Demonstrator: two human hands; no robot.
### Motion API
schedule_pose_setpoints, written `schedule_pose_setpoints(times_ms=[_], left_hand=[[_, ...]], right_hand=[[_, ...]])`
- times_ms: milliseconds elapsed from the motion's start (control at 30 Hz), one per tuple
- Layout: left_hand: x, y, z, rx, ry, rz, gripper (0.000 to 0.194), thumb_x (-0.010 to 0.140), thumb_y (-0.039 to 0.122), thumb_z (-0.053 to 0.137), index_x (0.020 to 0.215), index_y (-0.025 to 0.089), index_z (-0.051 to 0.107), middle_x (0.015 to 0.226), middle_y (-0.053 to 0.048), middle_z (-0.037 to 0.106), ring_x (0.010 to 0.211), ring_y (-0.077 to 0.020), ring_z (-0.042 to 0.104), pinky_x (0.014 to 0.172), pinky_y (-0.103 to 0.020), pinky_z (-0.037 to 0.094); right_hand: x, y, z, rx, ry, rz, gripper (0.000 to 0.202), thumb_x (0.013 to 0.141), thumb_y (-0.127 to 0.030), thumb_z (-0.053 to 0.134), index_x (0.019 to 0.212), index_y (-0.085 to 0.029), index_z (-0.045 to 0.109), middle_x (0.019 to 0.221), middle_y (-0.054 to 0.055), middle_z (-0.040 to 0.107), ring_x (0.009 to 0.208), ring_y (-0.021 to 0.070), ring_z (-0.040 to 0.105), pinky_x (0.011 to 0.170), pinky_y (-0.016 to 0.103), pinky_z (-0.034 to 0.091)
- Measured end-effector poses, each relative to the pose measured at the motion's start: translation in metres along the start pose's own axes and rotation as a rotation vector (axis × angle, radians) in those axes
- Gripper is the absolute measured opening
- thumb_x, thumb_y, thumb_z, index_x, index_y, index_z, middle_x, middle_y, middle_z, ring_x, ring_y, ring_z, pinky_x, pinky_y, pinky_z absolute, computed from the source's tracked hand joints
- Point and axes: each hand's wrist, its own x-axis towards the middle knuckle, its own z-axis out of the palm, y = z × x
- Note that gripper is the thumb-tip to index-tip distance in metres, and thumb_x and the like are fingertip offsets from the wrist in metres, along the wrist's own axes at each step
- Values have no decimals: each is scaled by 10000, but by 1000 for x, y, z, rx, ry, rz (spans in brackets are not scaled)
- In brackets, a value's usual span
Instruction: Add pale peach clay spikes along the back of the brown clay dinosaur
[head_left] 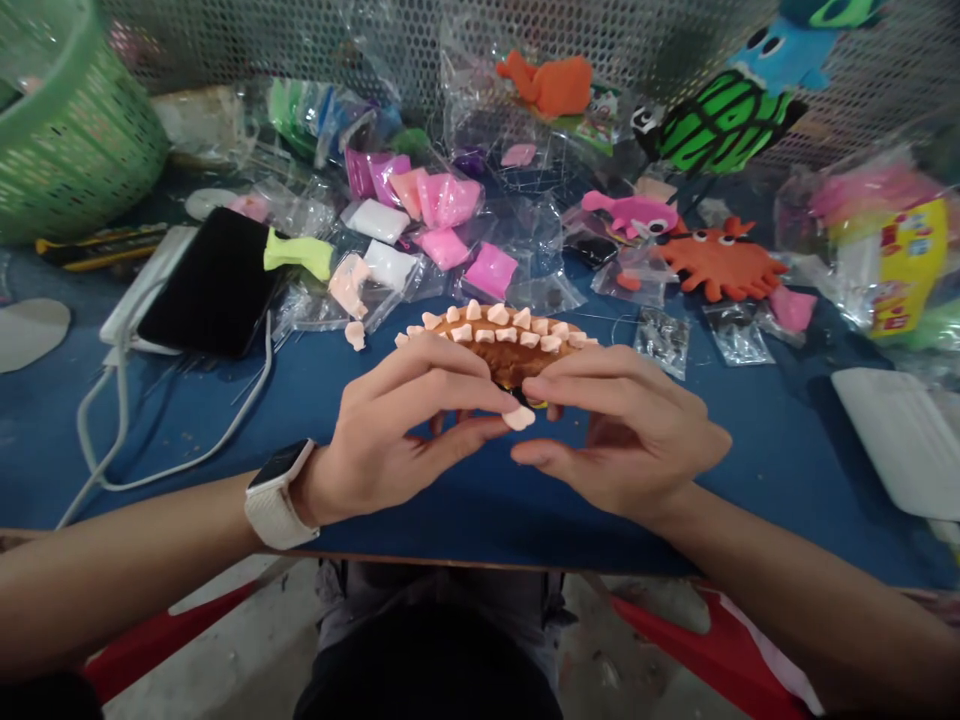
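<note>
A blue table [465,530] crowded with packets and little figures, and here come the hands: left hand [390,430] pinching, right hand [637,430] with thumb and forefinger parted close by. Just beyond the fingertips, the brown figure [506,360], two rows of pale spikes along it; knuckles ride so near that a careless lift could knock one loose. Smallest of all, the pale piece [517,418] in the left pinch: looks soft, so squeezing could dent it, slackening could drop it.
</note>
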Motion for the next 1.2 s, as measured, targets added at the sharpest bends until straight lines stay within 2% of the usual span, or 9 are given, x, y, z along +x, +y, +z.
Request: schedule_pose_setpoints(times_ms=[133,233,333,533,800,1033,1200], left_hand=[[0,-1,1,-38,12,-32,183,967,132,919,1108,169,809,1039,-48,838,852,-114,769,747,-228,652],[0,-1,0,-45,-4,-44,191,972,174,925,1132,184,820,1072,-53,854,857,-126,789,754,-246,675],[0,-2,-2,-28,-11,-44,184,985,232,926,1144,201,840,1080,-55,861,852,-135,804,764,-265,695],[2,-3,-4,-24,-27,-28,130,991,200,918,1104,203,853,1051,-40,873,926,-136,835,858,-255,714],[3,-3,-5,-10,-24,-6,99,1002,211,907,1092,229,870,1026,-29,874,902,-142,840,865,-280,727],[2,-2,-5,-35,-13,-34,140,1004,312,914,1138,278,891,1044,-40,865,852,-157,811,766,-299,716],[3,-1,-6,4,-33,-23,50,1030,284,883,1078,268,888,1017,-36,867,861,-157,811,809,-310,721]], right_hand=[[1,1,-2,-22,-7,-57,208,987,-229,921,1182,-272,862,1013,11,901,792,172,842,750,326,740],[2,2,-2,1,11,-72,206,964,-194,934,1154,-230,865,1012,23,902,804,161,848,763,296,739],[1,3,-2,-26,14,-53,158,983,-202,912,1125,-261,873,989,11,899,787,159,843,754,294,733],[0,1,-2,-96,-13,-45,148,996,-336,924,1129,-312,865,999,-4,906,773,184,846,756,347,756],[1,-2,0,-53,-20,-75,241,982,-196,912,1201,-284,859,1043,6,914,811,169,856,770,303,750],[1,-1,0,-79,-15,-61,264,949,-206,942,1185,-299,867,1019,3,911,794,178,851,752,318,744],[-1,0,1,-139,2,-81,231,943,-247,953,1140,-328,866,991,-19,903,751,177,829,723,333,729]])
